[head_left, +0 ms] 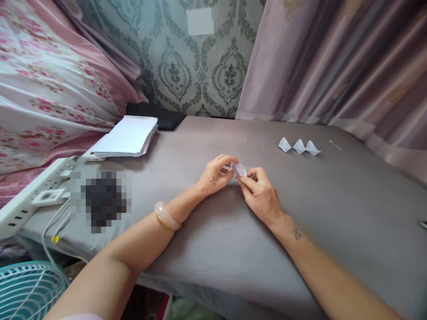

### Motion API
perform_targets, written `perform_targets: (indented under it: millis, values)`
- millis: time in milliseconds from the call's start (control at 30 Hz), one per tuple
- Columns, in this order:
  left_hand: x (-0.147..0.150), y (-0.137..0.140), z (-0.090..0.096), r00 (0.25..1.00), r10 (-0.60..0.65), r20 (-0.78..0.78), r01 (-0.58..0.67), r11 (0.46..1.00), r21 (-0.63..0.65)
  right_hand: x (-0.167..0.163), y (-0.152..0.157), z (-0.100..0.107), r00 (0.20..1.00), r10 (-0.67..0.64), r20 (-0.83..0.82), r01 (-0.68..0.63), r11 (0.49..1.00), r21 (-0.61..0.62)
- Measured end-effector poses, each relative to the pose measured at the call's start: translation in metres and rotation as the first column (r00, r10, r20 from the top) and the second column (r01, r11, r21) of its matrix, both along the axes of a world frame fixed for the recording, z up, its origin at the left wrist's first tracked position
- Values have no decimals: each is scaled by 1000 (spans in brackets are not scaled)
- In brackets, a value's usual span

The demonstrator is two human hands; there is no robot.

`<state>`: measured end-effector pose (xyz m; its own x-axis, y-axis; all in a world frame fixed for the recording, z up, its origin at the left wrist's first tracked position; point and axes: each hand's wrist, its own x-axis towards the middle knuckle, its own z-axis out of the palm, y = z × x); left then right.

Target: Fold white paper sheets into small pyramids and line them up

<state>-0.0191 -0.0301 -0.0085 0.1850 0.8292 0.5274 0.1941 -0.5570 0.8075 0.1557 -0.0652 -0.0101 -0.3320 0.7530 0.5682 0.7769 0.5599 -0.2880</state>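
Observation:
A small piece of folded white paper (pixel 239 170) is held just above the grey-covered table, between both hands. My left hand (pixel 218 174) pinches its left side, fingers bent and closed, with a pale bangle on that wrist. At the lower right edge of the paper, my right hand (pixel 262 193) grips with thumb and fingertips. Parts of the paper are hidden behind the fingers. Farther right on the table, three folded white paper shapes (pixel 299 146) stand in a row with pointed tops.
A stack of white paper (pixel 128 135) lies at the back left, beside a black flat item (pixel 160 116). White power strips (pixel 36 195) with cables line the left edge. A blue-green fan (pixel 30 289) stands below. A thin white stick (pixel 335 145) lies at right. Curtains hang behind.

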Motion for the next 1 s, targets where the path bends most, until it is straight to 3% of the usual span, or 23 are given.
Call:
perform_targets:
  millis: [100,300,667,1000]
  values:
    - [2,1,1,991,-16,131,37,987,-155,-1,-1,1,1000,10,-21,-10,1000,6]
    - [3,5,-1,983,44,175,20,937,-348,-5,-7,3,999,31,39,-30,999,-36]
    - [0,11,-6,945,217,246,-95,899,-429,-10,-12,6,987,24,159,-28,999,25]
    - [-1,13,-6,940,250,230,-117,874,-472,-12,-12,4,988,0,155,1,1000,-5]
